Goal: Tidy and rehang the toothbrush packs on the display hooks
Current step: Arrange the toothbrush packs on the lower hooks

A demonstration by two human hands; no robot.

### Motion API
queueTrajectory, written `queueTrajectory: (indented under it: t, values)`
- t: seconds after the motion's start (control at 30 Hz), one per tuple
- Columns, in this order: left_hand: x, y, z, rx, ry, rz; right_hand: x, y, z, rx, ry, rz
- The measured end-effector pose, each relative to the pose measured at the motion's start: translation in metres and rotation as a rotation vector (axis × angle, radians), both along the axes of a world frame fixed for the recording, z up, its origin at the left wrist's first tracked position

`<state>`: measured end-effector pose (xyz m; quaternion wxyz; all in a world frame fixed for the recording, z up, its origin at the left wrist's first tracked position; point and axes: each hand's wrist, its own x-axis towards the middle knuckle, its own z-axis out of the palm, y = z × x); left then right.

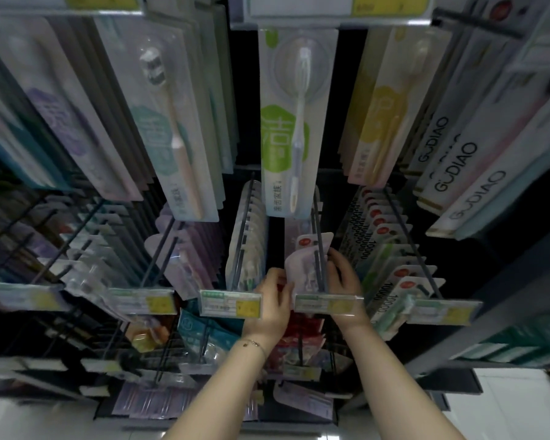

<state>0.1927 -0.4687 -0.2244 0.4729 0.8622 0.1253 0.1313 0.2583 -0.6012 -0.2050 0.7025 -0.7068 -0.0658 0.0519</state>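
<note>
A pale toothbrush pack (302,268) hangs near the front of a dark display hook (318,230) in the middle row. My left hand (272,304) grips the pack's left edge with curled fingers. On the pack's right side, my right hand (343,277) pinches it right by the hook's wire. Behind it on the same hook sits another pack with a red dot (311,241). The lower part of the held pack is hidden by the hook's price label (327,303).
Neighbouring hooks carry rows of packs: a white row (248,230) on the left, red-dot packs (391,249) on the right. Tall packs hang above, one green (294,122). GUDIAO boxes (458,173) stand at right. More hooks and packs hang below, above a pale floor (505,408).
</note>
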Motion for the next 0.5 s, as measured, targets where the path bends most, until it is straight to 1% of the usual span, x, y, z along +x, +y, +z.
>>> queueTrajectory:
  t: [0.13,0.27,0.4,0.5]
  values:
    - [0.007,0.0,0.006,-0.112,-0.028,-0.014,0.014,0.0,-0.005,-0.046,-0.004,-0.026]
    - [0.008,0.002,0.005,-0.16,-0.079,-0.03,0.018,-0.001,-0.003,-0.025,0.021,-0.044]
    - [0.0,0.0,0.004,-0.18,-0.133,-0.038,0.018,-0.005,-0.002,-0.009,0.051,0.0]
    - [-0.011,-0.001,0.009,-0.233,-0.099,-0.047,0.018,-0.013,-0.004,-0.034,0.043,0.038]
